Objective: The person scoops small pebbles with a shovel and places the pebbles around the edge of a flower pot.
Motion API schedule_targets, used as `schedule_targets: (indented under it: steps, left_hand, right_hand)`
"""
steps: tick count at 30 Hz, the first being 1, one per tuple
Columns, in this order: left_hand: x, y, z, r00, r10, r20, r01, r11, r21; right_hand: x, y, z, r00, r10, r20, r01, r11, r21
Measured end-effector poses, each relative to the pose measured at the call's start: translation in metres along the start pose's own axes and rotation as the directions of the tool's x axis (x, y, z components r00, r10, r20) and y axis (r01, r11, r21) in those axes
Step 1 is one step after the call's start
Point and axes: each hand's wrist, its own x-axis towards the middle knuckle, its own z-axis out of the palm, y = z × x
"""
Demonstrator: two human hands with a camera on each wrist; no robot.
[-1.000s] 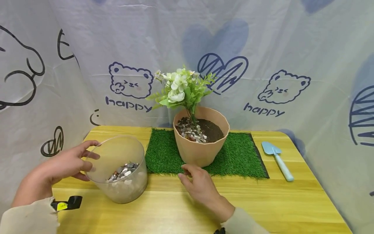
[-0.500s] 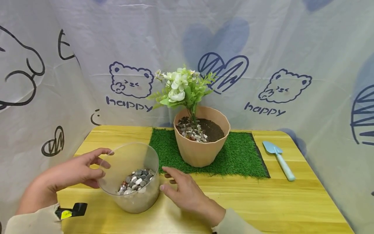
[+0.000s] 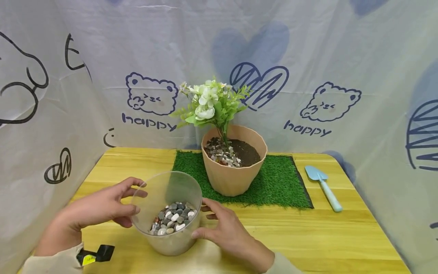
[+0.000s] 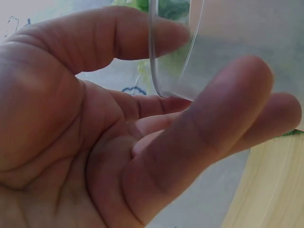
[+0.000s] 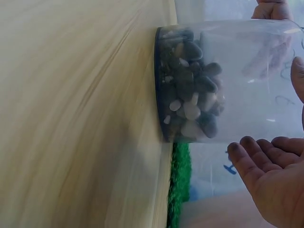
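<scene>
A clear plastic container [image 3: 171, 247] with grey, white and brown pebbles [image 3: 176, 219] in its bottom stands on the wooden table between both hands. My left hand [image 3: 109, 203] curves its fingers and thumb around the upper left wall, right at the rim. From the other side my right hand [image 3: 229, 230] comes up to the wall, its fingers loosely extended and its thumb at the near side. In the right wrist view its fingertips are right beside the clear wall [image 5: 251, 85]. Behind stands a peach flowerpot [image 3: 232, 179] holding dark soil, pebbles on its left half, and white flowers [image 3: 207, 99].
The flowerpot sits on a green artificial grass mat [image 3: 280, 190], just behind the container. A light blue hand trowel [image 3: 323, 186] lies at the right of the table [image 3: 356, 236]. A printed white cloth [image 3: 147, 45] hangs close behind and at the sides.
My left hand and the container have moved right and nearer to me. My right hand first shifted left from in front of the flowerpot, and now is at the container's right wall.
</scene>
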Motion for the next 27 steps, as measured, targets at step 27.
schedule_targets:
  steps: [27]
  left_hand:
    - [0.055,0.025,0.062,0.994,0.104,-0.043,-0.1,0.991,0.084]
  right_hand:
    - [-0.035,0.038,-0.083,1.0,0.022,0.011,-0.024,0.959,0.282]
